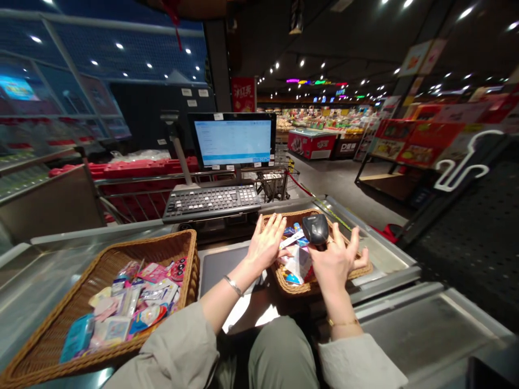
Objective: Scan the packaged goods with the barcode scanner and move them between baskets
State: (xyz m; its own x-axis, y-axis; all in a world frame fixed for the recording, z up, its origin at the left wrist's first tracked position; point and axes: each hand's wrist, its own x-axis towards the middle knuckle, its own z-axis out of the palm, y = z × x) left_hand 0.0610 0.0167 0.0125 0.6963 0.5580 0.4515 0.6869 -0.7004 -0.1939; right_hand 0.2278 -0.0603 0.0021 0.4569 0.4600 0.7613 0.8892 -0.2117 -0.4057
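My left hand (266, 244) has its fingers stretched out over the left rim of the right-hand wicker basket (290, 287), with the thumb near a white package (299, 263). It holds nothing that I can see. My right hand (335, 258) is over the same basket, at the handle of a black barcode scanner (316, 229). Its thumb and forefinger side are against the handle, while the other fingers spread to the right. The handle is mostly hidden. Small blue and white packets lie in this basket, partly covered by my hands.
To the left, a larger wicker basket (190, 281) contains several colourful packets and a teal item (77, 337). A keyboard (213, 200) and lit monitor (233, 141) stand behind the grey pad (221, 267). Metal counter edges (389, 283) run along the right. A white hanger (462, 167) hangs right.
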